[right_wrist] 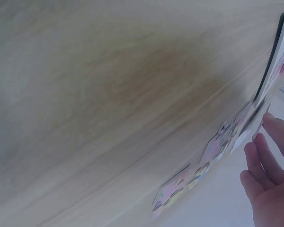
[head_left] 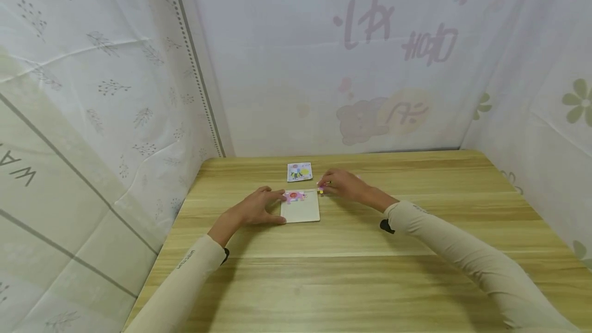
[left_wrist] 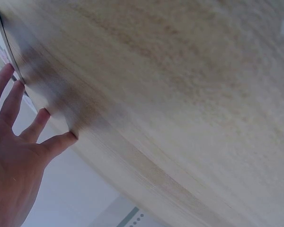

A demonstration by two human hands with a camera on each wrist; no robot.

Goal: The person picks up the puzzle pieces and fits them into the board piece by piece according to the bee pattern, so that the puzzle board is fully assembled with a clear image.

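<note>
A pale square board (head_left: pixel 300 212) lies on the table with pink puzzle pieces (head_left: pixel 294 197) along its upper part. My left hand (head_left: pixel 261 207) has its fingers spread, with fingertips touching the board's left side; the left wrist view shows this hand (left_wrist: pixel 19 142) at the board's edge. Just off the board's upper right corner, my right hand (head_left: pixel 344 185) pinches a small piece. In the right wrist view the thumb and a finger of that hand (right_wrist: pixel 272 165) hold the thin piece (right_wrist: pixel 259 126) edge-on. Its printed face is hidden there.
Behind the board lies a card (head_left: pixel 299 172) with a bee picture. Loose colourful pieces (right_wrist: pixel 217 144) lie on the wooden table (head_left: pixel 324 287) by the right hand, more of them (right_wrist: pixel 170 191) farther from the board. Patterned cloth (head_left: pixel 287 66) hangs behind and at both sides.
</note>
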